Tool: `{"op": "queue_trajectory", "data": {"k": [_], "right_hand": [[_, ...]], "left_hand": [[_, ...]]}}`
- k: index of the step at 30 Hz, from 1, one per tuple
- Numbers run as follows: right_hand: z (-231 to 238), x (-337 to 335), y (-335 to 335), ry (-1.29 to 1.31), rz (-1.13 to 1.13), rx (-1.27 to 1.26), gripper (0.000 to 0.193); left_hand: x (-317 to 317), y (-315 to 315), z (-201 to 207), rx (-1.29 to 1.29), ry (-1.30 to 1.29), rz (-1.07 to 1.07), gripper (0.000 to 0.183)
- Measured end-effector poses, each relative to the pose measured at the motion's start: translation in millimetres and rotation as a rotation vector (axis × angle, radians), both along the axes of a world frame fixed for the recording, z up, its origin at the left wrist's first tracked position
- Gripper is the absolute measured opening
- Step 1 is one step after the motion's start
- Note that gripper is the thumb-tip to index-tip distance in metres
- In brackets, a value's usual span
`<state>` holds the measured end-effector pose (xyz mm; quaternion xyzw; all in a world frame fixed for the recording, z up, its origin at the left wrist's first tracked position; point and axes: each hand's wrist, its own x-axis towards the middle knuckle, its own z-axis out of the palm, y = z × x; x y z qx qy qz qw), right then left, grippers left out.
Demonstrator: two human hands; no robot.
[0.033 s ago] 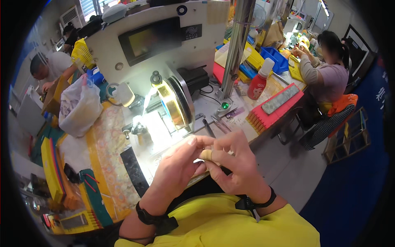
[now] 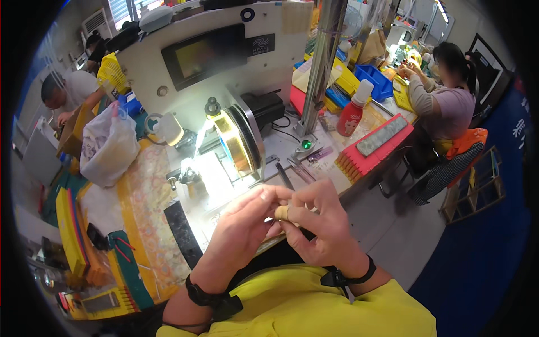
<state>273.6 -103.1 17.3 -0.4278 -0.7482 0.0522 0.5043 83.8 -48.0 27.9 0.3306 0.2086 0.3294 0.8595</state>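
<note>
Head-mounted, left of a fisheye pair; upright and unmirrored. Aimed forward and downward at close range over left hand (image 2: 238, 233) and right hand (image 2: 323, 227), toward machine (image 2: 281, 76) beyond.

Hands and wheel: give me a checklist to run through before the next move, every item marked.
1. Left hand and right hand close together, in front of the body: ok.
2. Item between the fingers identifiable: cannot tell, the fingers hide it.
3. Tan wrap on a right-hand finger: ok.
4. Gold-coloured wheel stopped: cannot tell.
5. Work surface beside the wheel lit: ok.
</note>
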Motion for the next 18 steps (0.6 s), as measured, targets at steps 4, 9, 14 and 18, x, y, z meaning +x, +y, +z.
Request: {"op": "queue_trajectory", "data": {"k": [4, 9, 14, 18], "right_hand": [[1, 4, -9, -0.016, 0.004, 0.025, 0.036], [29, 17, -3, 0.050, -0.014, 0.169, 0.040], [14, 10, 37, -0.249, 0.160, -0.009, 0.040], [17, 26, 39, -0.150, 0.268, -0.342, 0.023]], "left_hand": [[-2, 1, -27, 0.105, -0.119, 0.018, 0.029], [-3, -5, -19, 0.552, 0.477, 0.152, 0.016], [-12, -19, 17, 0.884, 0.901, 0.094, 0.008], [-24, -14, 23, 0.833, 0.849, 0.257, 0.011]]}}
